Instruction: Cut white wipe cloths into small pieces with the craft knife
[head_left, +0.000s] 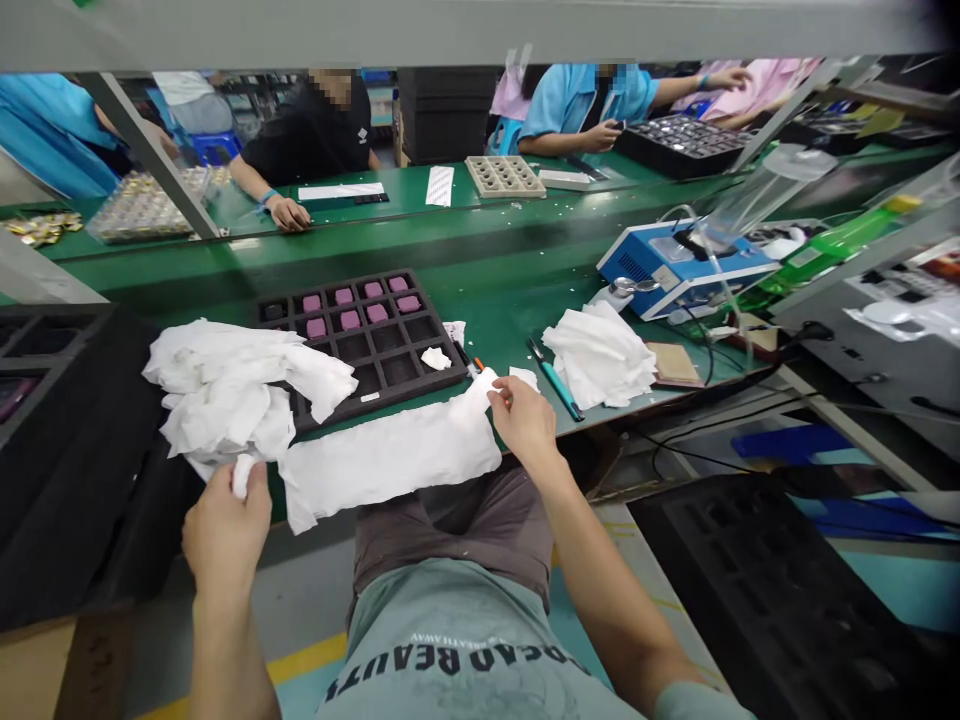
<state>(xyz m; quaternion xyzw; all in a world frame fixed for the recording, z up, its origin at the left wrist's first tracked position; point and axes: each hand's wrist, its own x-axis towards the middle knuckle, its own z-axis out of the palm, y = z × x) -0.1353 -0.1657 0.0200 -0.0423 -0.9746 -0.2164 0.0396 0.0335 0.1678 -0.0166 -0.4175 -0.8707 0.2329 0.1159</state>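
Observation:
A long white cloth [397,455] hangs over the front edge of the bench. My right hand [523,415] pinches its right end between thumb and fingers. At the left, my left hand [227,520] is closed on a small wad of white cloth [242,476]; whether it joins the pile behind is unclear. That crumpled white cloth pile [225,370] covers the left part of a black compartment tray [394,370]. Purple pieces [350,320] sit in several of the tray's far compartments, and a white scrap [436,358] lies at its right.
Right of the tray are a teal pen-like tool [556,380], a stack of white cloths [600,352], a blue machine [675,270] and a green bottle [832,245]. Black foam trays stand at far left and lower right. Co-workers sit across the green bench [517,235].

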